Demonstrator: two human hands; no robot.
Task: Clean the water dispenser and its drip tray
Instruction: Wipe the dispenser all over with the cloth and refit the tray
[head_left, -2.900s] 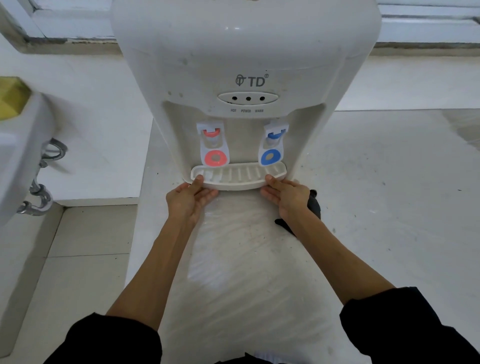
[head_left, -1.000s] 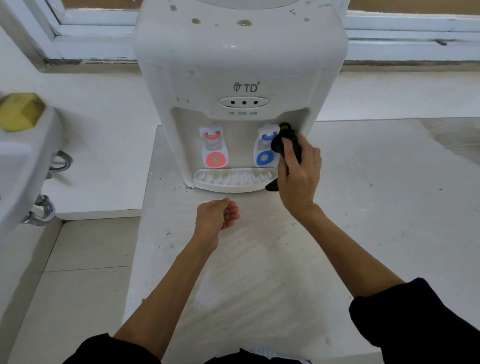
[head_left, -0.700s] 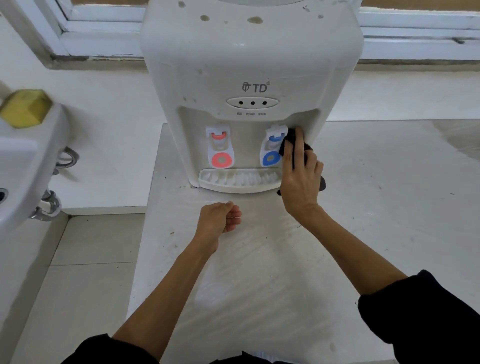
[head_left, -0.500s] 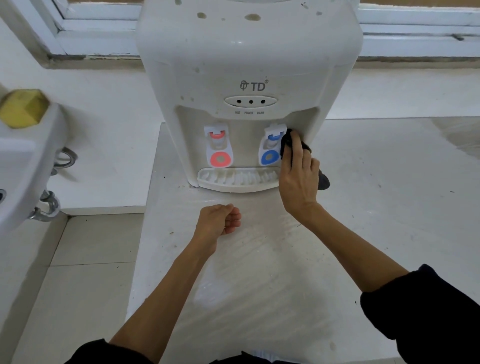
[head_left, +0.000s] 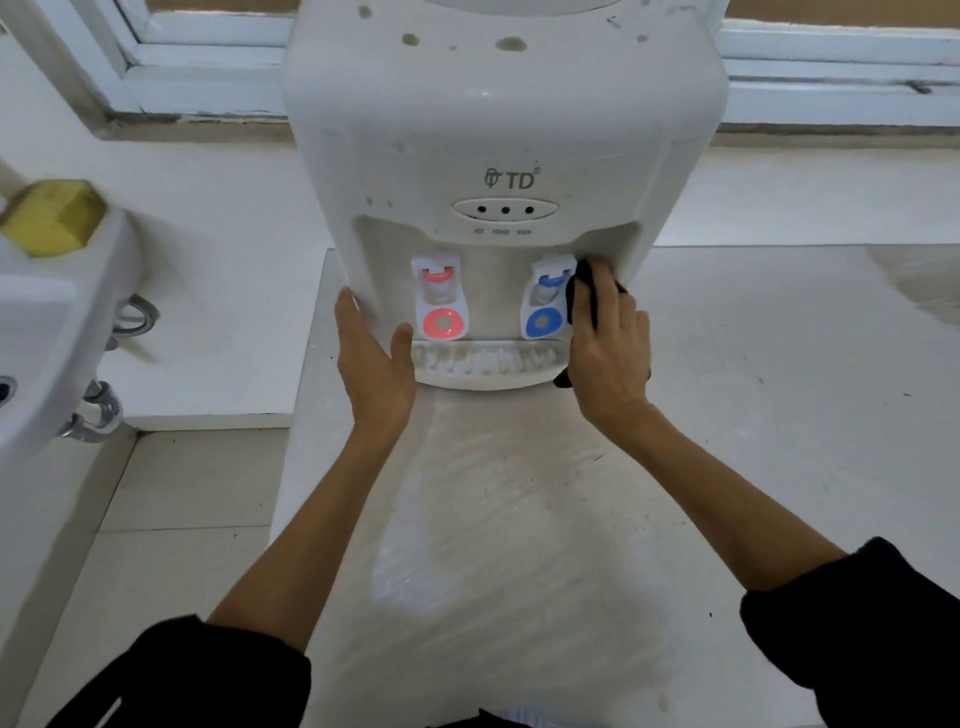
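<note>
Far to the left of the water dispenser (head_left: 498, 135), a white sink (head_left: 47, 332) is seen at the frame edge, with a yellow sponge-like block (head_left: 54, 215) resting on its rim and metal pipework (head_left: 98, 410) showing beneath it. The dispenser itself stands upright on the pale table (head_left: 727, 415), in front of a white window frame (head_left: 171, 67), and its white body is marked with dark spots near the top.

At the dispenser's lower left corner the left hand (head_left: 374, 364) is laid flat against the casing: its grip is spread, fingers straight and apart, with the thumb reaching toward the left end of the drip tray (head_left: 485, 364). Nothing is held in it.

Within the dispenser's recess, the red tap (head_left: 440, 299) is seen on the left and the blue tap (head_left: 545, 299) on the right. Directly below them, the drip tray is seated in its slot at the dispenser's base, its ribbed top facing up.

At the right side of the recess, just beside the blue tap, a black cloth (head_left: 579, 296) is pressed against the dispenser's inner wall by the right hand (head_left: 610, 353). Its grip is closed over the cloth, the fingers lying along it; a small dark corner of cloth is visible below the palm, near the right end of the tray.

Both forearms are bare, with black sleeves (head_left: 857, 639) pushed up at the bottom of the view. The table in front of the dispenser is streaked and looks wet.
</note>
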